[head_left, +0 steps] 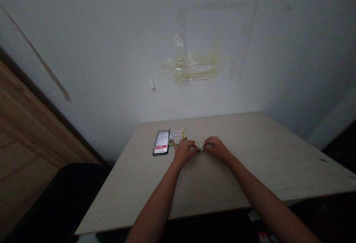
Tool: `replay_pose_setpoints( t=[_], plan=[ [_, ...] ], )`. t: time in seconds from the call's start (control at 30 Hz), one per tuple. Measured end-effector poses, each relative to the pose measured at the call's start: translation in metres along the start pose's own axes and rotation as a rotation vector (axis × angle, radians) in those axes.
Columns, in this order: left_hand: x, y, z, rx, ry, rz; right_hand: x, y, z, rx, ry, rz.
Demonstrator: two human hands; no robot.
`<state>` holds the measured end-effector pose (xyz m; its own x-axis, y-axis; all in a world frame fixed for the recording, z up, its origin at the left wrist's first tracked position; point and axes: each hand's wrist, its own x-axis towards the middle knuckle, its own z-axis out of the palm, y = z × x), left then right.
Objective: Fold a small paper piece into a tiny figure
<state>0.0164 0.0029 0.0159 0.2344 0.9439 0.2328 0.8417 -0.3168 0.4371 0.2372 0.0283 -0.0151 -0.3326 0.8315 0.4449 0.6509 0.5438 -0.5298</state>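
My left hand (pixel 184 151) and my right hand (pixel 216 148) rest on a pale wood-grain table (pixel 236 143), with fingers meeting at a small folded piece of white, green and yellow paper (pixel 200 147). Both hands pinch it from either side, and their fingers hide much of it. A sheet or card (pixel 177 135) printed with a grid of coloured patches lies just beyond my left fingertips. To its left lies a black smartphone (pixel 161 142) with a lit screen, its display pixelated.
The table's far side meets a white wall (pixel 111 50) marked with old yellowed tape (pixel 189 67). A wooden door or panel (pixel 25 143) stands at the left, with a dark chair back (pixel 66 195) below it. The table's front edge runs under my forearms.
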Motion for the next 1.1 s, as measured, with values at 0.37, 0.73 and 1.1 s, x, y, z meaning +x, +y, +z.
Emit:
replay_pose_setpoints(
  t=[0.37, 0.73, 1.1],
  plan=[
    [-0.002, 0.008, 0.003, 0.096, 0.018, 0.014, -0.002, -0.012, 0.003, -0.075, 0.013, 0.066],
    [-0.003, 0.007, 0.004, 0.064, 0.023, 0.03, -0.002, -0.011, 0.009, -0.096, 0.03, 0.091],
    [-0.004, 0.009, 0.001, 0.097, -0.001, 0.015, -0.001, -0.013, 0.009, -0.09, 0.026, 0.104]
  ],
)
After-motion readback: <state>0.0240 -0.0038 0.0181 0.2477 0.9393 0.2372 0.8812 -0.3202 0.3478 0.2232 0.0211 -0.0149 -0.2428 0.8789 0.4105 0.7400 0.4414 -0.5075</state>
